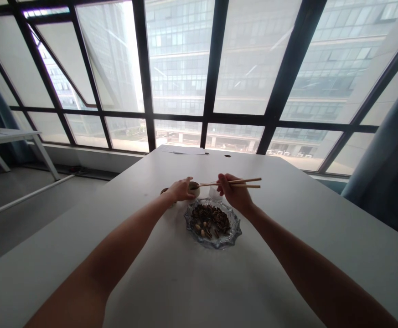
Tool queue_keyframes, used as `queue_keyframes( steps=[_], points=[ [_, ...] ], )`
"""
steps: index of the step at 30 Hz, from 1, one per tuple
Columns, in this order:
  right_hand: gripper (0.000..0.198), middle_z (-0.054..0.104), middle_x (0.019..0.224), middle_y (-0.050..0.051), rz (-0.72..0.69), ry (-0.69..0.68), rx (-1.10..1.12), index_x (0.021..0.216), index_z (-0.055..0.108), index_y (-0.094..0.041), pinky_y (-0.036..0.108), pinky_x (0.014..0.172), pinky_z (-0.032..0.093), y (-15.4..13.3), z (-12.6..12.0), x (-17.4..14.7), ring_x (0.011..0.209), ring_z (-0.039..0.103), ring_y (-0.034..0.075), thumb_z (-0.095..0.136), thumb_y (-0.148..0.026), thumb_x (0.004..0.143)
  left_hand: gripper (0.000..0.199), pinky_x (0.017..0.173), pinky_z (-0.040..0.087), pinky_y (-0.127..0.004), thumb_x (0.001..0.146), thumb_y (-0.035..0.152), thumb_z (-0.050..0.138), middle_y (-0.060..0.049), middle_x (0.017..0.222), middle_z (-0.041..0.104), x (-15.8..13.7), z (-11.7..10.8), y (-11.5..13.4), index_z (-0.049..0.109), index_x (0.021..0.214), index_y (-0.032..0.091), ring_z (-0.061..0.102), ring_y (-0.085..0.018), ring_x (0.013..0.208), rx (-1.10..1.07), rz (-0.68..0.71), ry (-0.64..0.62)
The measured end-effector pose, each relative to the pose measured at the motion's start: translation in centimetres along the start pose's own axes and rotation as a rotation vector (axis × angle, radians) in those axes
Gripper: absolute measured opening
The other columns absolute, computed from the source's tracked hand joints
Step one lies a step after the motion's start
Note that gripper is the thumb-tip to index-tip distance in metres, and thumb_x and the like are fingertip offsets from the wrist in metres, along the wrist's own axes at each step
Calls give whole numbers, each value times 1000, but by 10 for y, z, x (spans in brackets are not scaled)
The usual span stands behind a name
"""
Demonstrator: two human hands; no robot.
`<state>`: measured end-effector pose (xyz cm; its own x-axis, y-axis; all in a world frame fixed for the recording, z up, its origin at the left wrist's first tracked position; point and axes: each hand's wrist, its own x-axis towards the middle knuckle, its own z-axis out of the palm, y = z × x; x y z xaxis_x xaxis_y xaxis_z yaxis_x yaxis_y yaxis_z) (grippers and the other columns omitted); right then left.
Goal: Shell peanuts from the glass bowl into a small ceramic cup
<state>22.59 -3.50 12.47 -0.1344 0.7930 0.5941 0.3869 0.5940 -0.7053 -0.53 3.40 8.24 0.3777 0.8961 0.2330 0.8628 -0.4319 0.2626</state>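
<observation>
My right hand grips a pair of wooden chopsticks, whose tips reach left to the mouth of a small pale cup. Around that cup's left side curl the fingers of my left hand. Partly behind my left wrist stands another small cup, mostly hidden. A whitish, see-through cup stands between the first cup and my right hand. Nearer to me lies a scalloped glass plate with many dark brown, seed-like pieces and several pale nuts.
All of this stands on a large white table. White papers lie at its far end, near two dark round holes. Tall windows rise behind it. Another white table is at the left, and a blue curtain hangs at the right.
</observation>
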Motion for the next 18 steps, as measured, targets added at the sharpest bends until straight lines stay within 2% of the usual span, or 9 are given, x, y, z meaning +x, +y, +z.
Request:
queue_keyframes(
  steps=[2, 6, 13, 18],
  points=[
    [60, 62, 52, 2, 5, 37, 57, 71, 61, -19, 23, 41, 43, -6, -10, -7, 42, 55, 13, 46, -73, 90, 88, 102, 49, -40, 74, 42, 77, -19, 137, 61, 0, 0, 0, 37, 146, 13, 60, -34, 124, -3, 1, -10],
    [61, 60, 49, 2, 67, -61, 44, 68, 60, -19, 22, 36, 39, -8, -22, -21, 37, 52, 12, 46, -74, 89, 88, 104, 48, -41, 74, 41, 76, -20, 138, 60, 1, 1, -2, 37, 147, 11, 59, -34, 127, -2, 2, -18],
    [60, 60, 50, 2, 78, -186, -64, 67, 56, -21, 22, 38, 40, 1, -16, -31, 41, 55, 13, 42, -74, 91, 86, 102, 49, -41, 73, 42, 76, -20, 136, 62, 1, 2, -5, 40, 145, 11, 60, -34, 125, 15, 10, 2],
    [59, 60, 51, 1, 65, -182, -3, 67, 56, -21, 21, 38, 39, 5, -18, -34, 41, 55, 12, 44, -74, 90, 87, 103, 48, -42, 74, 44, 75, -19, 141, 58, 2, -1, -4, 38, 147, 13, 59, -35, 127, 27, 24, -23]
  ],
)
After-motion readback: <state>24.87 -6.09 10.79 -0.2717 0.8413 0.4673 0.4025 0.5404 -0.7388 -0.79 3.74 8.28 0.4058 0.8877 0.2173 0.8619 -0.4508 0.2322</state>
